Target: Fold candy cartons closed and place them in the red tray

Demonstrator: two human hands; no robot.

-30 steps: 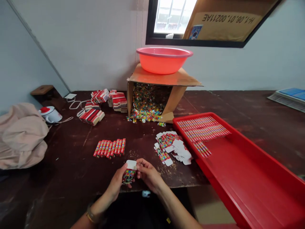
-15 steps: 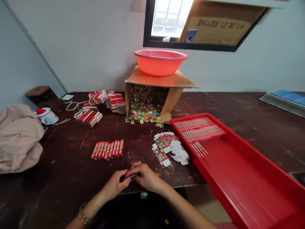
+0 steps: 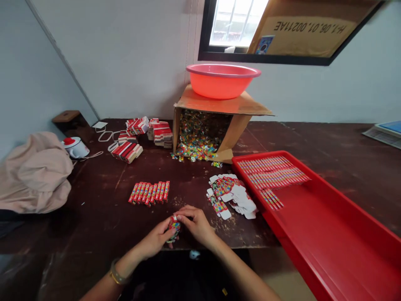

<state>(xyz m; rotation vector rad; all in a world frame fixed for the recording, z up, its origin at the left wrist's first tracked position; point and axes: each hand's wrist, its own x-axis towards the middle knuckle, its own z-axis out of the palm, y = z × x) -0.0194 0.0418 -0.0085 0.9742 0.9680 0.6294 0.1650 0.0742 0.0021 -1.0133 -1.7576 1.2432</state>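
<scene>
A small red, colourfully printed candy box [image 3: 174, 225] is held at the table's near edge. My left hand [image 3: 156, 239] is closed around its side, with the thumb across the printed face. At the box's upper end, the fingers of my right hand [image 3: 198, 225] pinch the flap area; the exact grip is partly hidden. Just beyond my left hand lies a row of several red candy boxes [image 3: 149, 192]. To the right of my right hand is a loose pile of small cartons [image 3: 224, 190], some printed side up and some white side up.
A long red tray [image 3: 332, 234] on the right holds rows of candy boxes [image 3: 275, 177]. Behind, wrapped candies [image 3: 197, 146] spill from a cardboard box [image 3: 228, 104] under a pink basin [image 3: 224, 83]. Bundled cartons [image 3: 127, 151], a mug [image 3: 78, 148] and a cloth [image 3: 37, 175] stand left.
Both hands have turned the held box so its printed face shows; before, it was seen edge-on between the fingers. The whole view has shifted slightly.
</scene>
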